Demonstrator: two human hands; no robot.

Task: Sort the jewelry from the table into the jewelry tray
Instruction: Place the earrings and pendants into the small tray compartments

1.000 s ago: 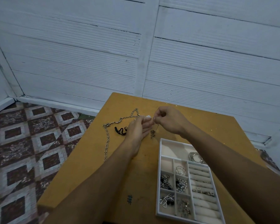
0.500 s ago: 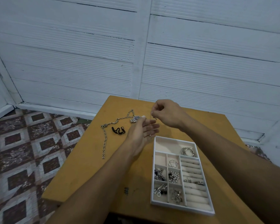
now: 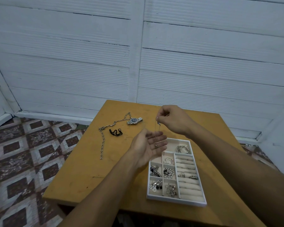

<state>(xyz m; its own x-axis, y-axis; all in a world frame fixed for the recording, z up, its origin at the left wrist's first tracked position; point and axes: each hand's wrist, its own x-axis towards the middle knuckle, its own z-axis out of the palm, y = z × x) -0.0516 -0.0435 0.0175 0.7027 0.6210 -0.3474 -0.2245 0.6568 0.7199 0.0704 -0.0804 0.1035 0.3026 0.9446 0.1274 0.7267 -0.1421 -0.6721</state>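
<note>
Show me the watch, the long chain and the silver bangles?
watch [image 3: 134, 120], head view, on its dark dial.
long chain [image 3: 102, 147], head view, on its straight lower links.
silver bangles [image 3: 179, 149], head view, on their left edge.

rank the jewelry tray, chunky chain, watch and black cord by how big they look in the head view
1. jewelry tray
2. chunky chain
3. watch and black cord: look about alike, so not ranked

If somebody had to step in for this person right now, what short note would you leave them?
Right hand: pinches a thin chain by its top, hanging.
Left hand: open, palm up under the chain's lower end.
Done: jewelry tray holds pieces in several compartments.
Left: the thin chain, plus watch, chunky chain and black piece on the table.
</note>
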